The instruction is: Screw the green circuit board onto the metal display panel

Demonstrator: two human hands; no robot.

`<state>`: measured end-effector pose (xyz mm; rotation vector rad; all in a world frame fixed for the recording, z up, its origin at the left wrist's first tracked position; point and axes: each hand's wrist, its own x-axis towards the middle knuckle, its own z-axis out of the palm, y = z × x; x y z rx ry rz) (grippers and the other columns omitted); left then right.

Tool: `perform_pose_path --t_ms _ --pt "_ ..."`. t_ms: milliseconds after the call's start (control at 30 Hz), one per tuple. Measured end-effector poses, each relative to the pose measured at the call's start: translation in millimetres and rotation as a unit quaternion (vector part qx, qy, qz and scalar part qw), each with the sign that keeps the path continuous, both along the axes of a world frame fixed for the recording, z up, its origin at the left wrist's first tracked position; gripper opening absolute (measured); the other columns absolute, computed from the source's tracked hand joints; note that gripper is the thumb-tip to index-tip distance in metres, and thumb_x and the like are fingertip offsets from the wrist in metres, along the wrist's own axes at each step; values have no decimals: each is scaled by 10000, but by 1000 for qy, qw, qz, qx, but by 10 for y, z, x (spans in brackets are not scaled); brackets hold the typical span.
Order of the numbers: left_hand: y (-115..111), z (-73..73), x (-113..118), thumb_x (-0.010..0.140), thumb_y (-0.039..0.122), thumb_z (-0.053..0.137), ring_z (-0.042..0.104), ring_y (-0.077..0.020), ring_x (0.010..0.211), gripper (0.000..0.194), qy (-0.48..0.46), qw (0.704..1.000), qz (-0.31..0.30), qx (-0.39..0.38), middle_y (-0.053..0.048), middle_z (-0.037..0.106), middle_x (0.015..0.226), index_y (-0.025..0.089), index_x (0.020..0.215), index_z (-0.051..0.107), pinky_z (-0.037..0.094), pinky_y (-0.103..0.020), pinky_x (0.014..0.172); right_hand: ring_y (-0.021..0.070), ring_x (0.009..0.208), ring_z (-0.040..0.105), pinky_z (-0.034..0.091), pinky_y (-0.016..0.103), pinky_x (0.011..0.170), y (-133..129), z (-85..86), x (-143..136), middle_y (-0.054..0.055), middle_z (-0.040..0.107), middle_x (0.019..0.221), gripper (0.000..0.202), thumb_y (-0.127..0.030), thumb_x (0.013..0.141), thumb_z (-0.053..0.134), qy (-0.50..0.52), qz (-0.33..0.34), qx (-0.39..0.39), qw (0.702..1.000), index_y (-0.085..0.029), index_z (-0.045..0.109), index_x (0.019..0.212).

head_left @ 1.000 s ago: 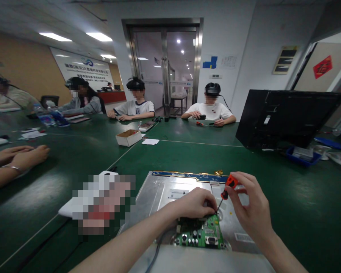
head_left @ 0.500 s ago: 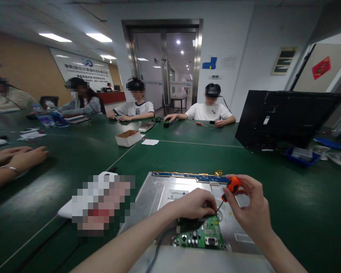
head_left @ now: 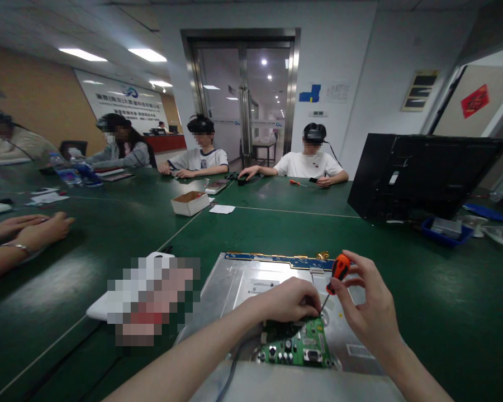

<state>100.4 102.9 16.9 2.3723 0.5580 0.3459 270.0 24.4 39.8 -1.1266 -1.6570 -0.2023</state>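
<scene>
Pinches an orange-and-black-handled screwdriver [head_left: 339, 270] with slim metal shaft in the fingertips of the right hand [head_left: 371, 301], slanting the shaft down to the far right corner of a green rectangular circuit board [head_left: 298, 345]. Curls the left hand [head_left: 291, 298] over the board's far edge, bunching the fingers just beside the tip; cannot tell pinching from resting. Has the board lying on a flat silver metal panel [head_left: 220, 293], atop a dark green table [head_left: 448, 290].
</scene>
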Motion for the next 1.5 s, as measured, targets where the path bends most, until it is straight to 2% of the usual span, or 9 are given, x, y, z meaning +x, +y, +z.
perform_pose_path --t_ms 133,367,467,600,800,900,1067,1267,1500 --pt "1 8 -4 790 61 739 634 -148 729 104 4 1000 -2 -1 -11 701 793 148 843 726 447 -207 673 188 790 613 603 303 560 7 2 4 93 551 1074 358 -280 909 619 9 -6 19 1000 -231 469 1231" --pt "-3 17 -6 798 73 737 617 -142 719 85 8 1000 -2 11 -8 692 791 147 836 719 434 -201 657 165 748 601 598 309 579 -32 55 -19 95 506 1097 358 -205 943 521 -10 -2 6 1000 -241 486 1298" --pt "-6 13 -2 795 73 745 609 -137 701 81 12 1000 -1 19 -9 687 781 140 831 715 424 -195 638 181 788 621 597 313 592 -32 44 -20 104 519 1107 393 -202 958 483 -12 -3 -6 1000 -238 458 1349" --pt "-9 17 -1 806 83 742 605 -132 697 75 19 999 0 28 -3 684 782 145 836 712 425 -193 640 197 821 626 599 316 598 -14 29 -15 115 539 1110 373 -230 962 484 -3 -6 -6 1000 -220 462 1334" --pt "-8 33 11 813 92 735 609 -148 723 79 39 998 -7 56 -5 687 804 160 845 713 416 -209 649 179 759 611 595 308 571 5 29 2 82 552 1054 334 -305 922 591 8 -14 19 1000 -242 504 1238" --pt "-8 36 23 815 98 733 611 -162 739 69 50 996 -14 71 -12 685 806 161 831 708 412 -222 656 158 702 606 584 299 554 -2 34 -1 72 542 1042 363 -273 940 562 -5 -11 11 1000 -270 514 1300" --pt "-12 54 29 837 140 721 616 -175 756 39 67 993 -21 92 -16 675 808 173 826 703 423 -235 674 198 807 640 587 334 612 -13 33 -18 86 583 1065 446 -204 965 472 -23 -5 0 1000 -289 450 1402" --pt "-27 79 34 843 147 718 622 -176 773 30 82 987 -27 134 -22 678 826 172 840 701 437 -232 684 158 644 628 560 281 511 3 26 -11 60 623 977 435 -259 933 574 -11 -5 11 1000 -240 452 1350" --pt "-25 74 39 847 164 718 627 -180 782 38 84 986 -31 141 -14 667 806 187 824 697 442 -238 696 176 771 632 590 325 616 -1 9 -1 82 586 1063 426 -209 960 506 -19 4 -6 1000 -290 464 1376"
